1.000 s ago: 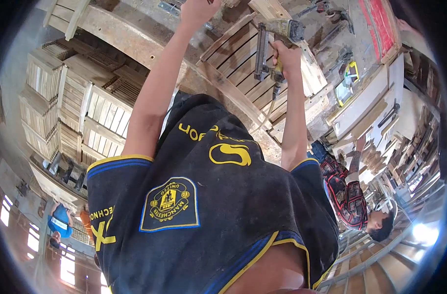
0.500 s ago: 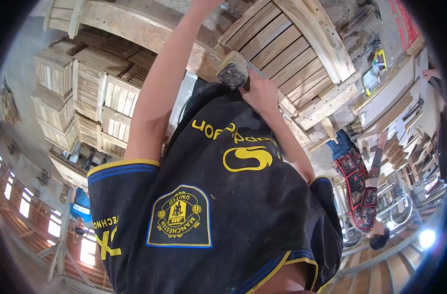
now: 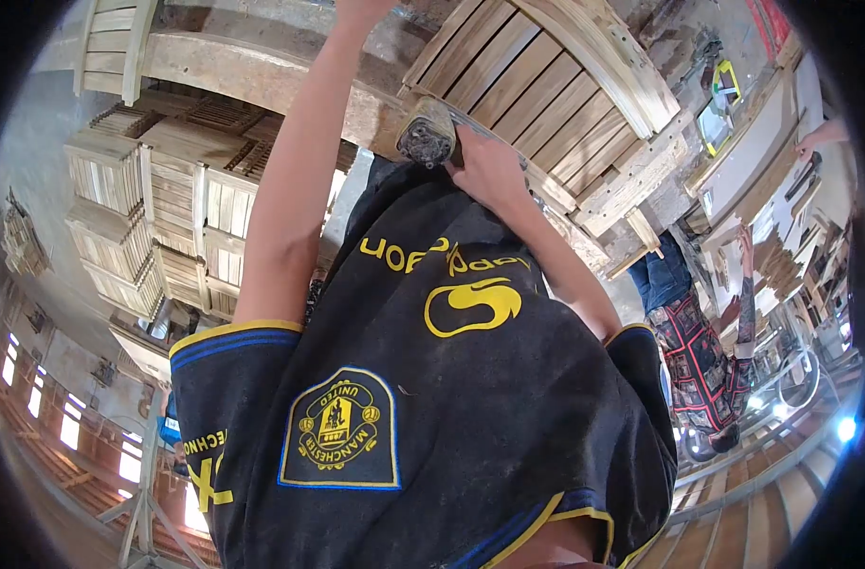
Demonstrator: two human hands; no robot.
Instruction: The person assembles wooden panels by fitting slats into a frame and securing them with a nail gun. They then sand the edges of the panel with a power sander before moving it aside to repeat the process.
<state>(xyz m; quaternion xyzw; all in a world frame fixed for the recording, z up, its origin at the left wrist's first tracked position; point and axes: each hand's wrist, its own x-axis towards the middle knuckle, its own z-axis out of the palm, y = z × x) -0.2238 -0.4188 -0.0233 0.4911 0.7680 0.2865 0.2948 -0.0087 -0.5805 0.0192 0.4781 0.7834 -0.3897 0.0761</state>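
Observation:
My left hand (image 3: 364, 9) reaches to the top edge of the view, where its fingers are cut off, so what it touches is hidden. My right hand (image 3: 489, 169) is bent with its fingers closed, right beside a worn wooden block (image 3: 426, 138) with a rough dark end. What lies inside its grip is hidden. Just beyond this hand is a slatted wooden panel (image 3: 532, 90) with a pale frame. A long worn wooden beam (image 3: 233, 62) runs between my forearms and off to the left.
Slatted wooden pieces (image 3: 172, 204) are stacked at the left. On the right are a person in a black and red patterned top (image 3: 693, 351), another person's hand (image 3: 821, 137), a yellow-framed object (image 3: 721, 104) and pale boards (image 3: 769, 204).
The view has shifted a little, so the panel and block appear slightly further left. The person at the right holds an arm differently. My right hand stays beside the block.

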